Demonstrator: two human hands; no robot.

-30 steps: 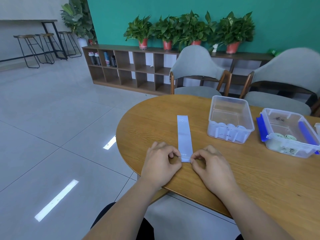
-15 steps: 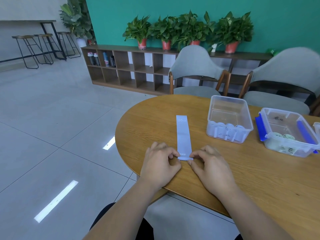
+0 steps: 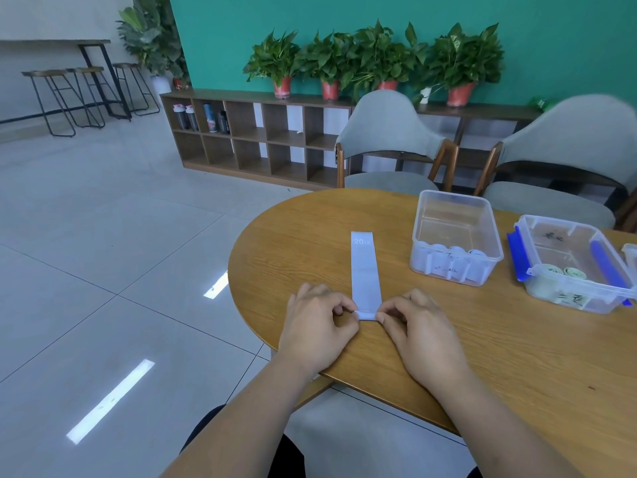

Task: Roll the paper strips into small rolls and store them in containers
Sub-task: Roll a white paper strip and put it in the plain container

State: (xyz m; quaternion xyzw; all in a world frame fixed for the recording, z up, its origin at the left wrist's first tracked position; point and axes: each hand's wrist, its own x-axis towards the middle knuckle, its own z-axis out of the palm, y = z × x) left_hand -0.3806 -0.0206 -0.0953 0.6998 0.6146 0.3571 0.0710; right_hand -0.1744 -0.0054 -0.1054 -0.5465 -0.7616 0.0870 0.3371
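Observation:
A pale blue paper strip (image 3: 364, 270) marked "20" at its far end lies flat on the round wooden table (image 3: 517, 339), running away from me. Its near end is curled into a small roll (image 3: 366, 315). My left hand (image 3: 319, 327) pinches the roll's left end and my right hand (image 3: 420, 331) pinches its right end. A clear lidless container (image 3: 455, 236) to the right holds several white rolls along its near wall. Further right, a clear container with blue clips (image 3: 575, 263) holds greenish rolls.
Two grey chairs (image 3: 389, 143) stand behind the table. A low wooden shelf (image 3: 262, 139) with potted plants runs along the teal wall. The table's curved left edge drops to tiled floor. Another clear container's edge (image 3: 631, 257) shows at the far right.
The near end of the strip has been rolled a little further away from me, so the flat part is slightly shorter. Both hands moved forward with it.

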